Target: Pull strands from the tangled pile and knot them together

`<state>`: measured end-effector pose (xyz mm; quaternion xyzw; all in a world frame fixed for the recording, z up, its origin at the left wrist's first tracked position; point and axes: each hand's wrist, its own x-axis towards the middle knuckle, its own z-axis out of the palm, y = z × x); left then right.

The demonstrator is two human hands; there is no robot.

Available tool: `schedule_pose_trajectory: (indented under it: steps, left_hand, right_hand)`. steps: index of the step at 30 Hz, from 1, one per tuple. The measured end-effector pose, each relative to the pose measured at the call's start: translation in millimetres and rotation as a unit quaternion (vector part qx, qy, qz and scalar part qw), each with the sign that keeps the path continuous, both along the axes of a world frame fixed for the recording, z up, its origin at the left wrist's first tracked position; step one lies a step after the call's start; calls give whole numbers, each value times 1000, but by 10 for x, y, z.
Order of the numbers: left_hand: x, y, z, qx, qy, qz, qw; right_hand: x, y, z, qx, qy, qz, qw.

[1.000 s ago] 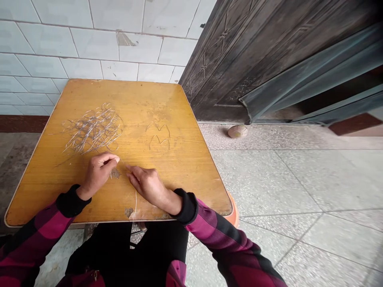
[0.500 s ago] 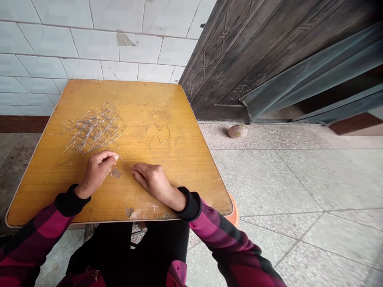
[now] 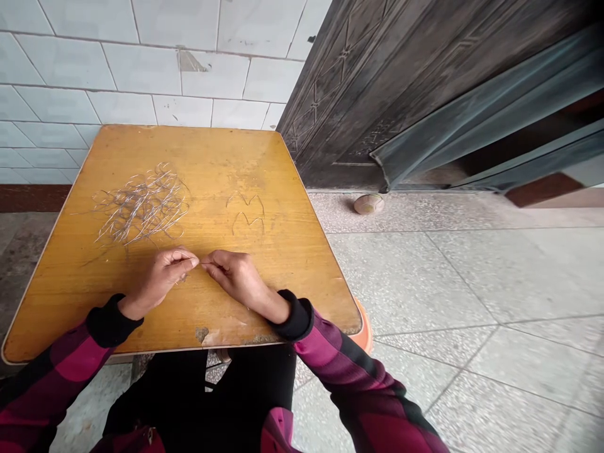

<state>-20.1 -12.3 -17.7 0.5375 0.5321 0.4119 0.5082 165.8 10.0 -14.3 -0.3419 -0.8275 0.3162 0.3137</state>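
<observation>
My left hand (image 3: 165,277) is closed in a pinch on a thin wire, most of it hidden by the fingers. Fingertip to fingertip with it, my right hand (image 3: 240,280) pinches the wire's other end; a short bit of wire shows between them. Both hands are just above the wooden table (image 3: 292,277). Beyond my left hand lies a tangled heap of thin silvery wires (image 3: 141,207). Two wires bent into M-like shapes lie to the right of the heap, an upper bent wire (image 3: 245,200) and a lower bent wire (image 3: 248,221).
A white tiled wall (image 3: 141,69) stands behind the table, and a dark carved door (image 3: 349,113) with a grey-green curtain (image 3: 438,138) is at the right. A roundish ball-like object (image 3: 369,204) rests on the floor by the door. Something orange (image 3: 363,330) shows under the table's right corner.
My left hand has moved right, bringing its fingertips up to my right hand's. The wire now spans the two pinches. The view has shifted slightly.
</observation>
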Motion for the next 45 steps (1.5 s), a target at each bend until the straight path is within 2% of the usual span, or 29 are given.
schedule_pose_trajectory:
  steps: [4,6,13,20,25,30,33,36,41,45]
  left_hand:
    - [-29,4,-1,28,45,-14,998]
    - [-43,6,2,44,81,-32,995]
    - [-45,5,75,78,155,-89,981]
    - [-63,10,61,30,169,-185,968]
    - [-52,11,93,-3,133,-276,952]
    - [-52,-13,150,-67,94,-229,966]
    - [-67,-17,155,-100,75,-212,969]
    - [-67,-9,141,-90,87,-216,968]
    - [-53,-6,129,-64,100,-255,960]
    - [-50,-17,144,-98,95,-226,965]
  right_hand:
    - [26,36,15,-1,-33,16,999]
    - [42,55,15,22,-69,30,997]
    - [64,79,36,187,-212,53,958]
    - [122,196,101,307,-236,160,908]
    - [157,276,110,311,-191,163,917]
    - [215,320,125,295,-180,173,922]
    - [258,350,126,311,-179,154,921]
    - [268,370,112,324,-171,134,921]
    - [233,358,122,301,-182,141,925]
    - [235,353,149,314,-206,130,918]
